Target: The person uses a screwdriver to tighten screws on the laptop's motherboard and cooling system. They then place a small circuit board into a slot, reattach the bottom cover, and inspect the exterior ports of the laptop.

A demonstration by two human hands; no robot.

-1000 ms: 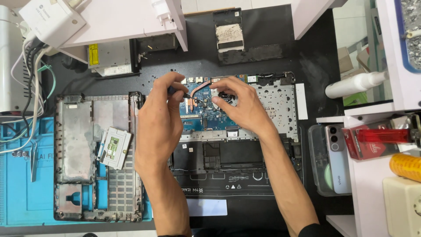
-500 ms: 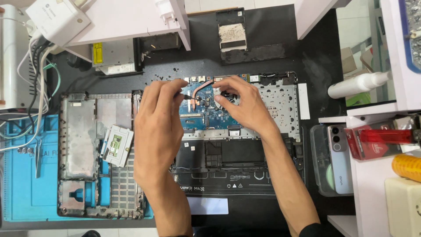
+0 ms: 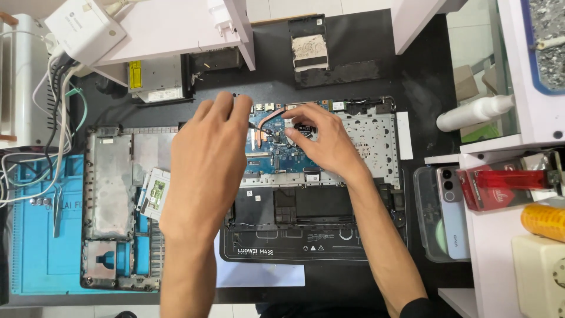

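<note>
An opened laptop base (image 3: 371, 147) lies on a black mat with its blue motherboard (image 3: 268, 160) and copper heat pipe (image 3: 262, 125) bare. My left hand (image 3: 209, 165) hovers over the board's left side, and a thin dark tool tip (image 3: 252, 125) sticks out from its fingertips toward the heat pipe. Just to the right, my right hand (image 3: 322, 144) has thumb and fingers curled on the black fan (image 3: 301, 128) next to the pipe. Both hands hide much of the board's upper part.
The laptop's grey bottom cover (image 3: 109, 188) rests on a blue mat (image 3: 35, 253) at left, with tweezers (image 3: 57, 212) and a small card (image 3: 154, 191). An optical drive (image 3: 156, 79) sits under a white shelf. At right are a phone (image 3: 450, 206), a white bottle (image 3: 474, 112) and a red box (image 3: 506, 182).
Both hands stay at the heat pipe and fan. My left hand has crept slightly up and to the right toward the pipe; the right hand's fingers have barely shifted.
</note>
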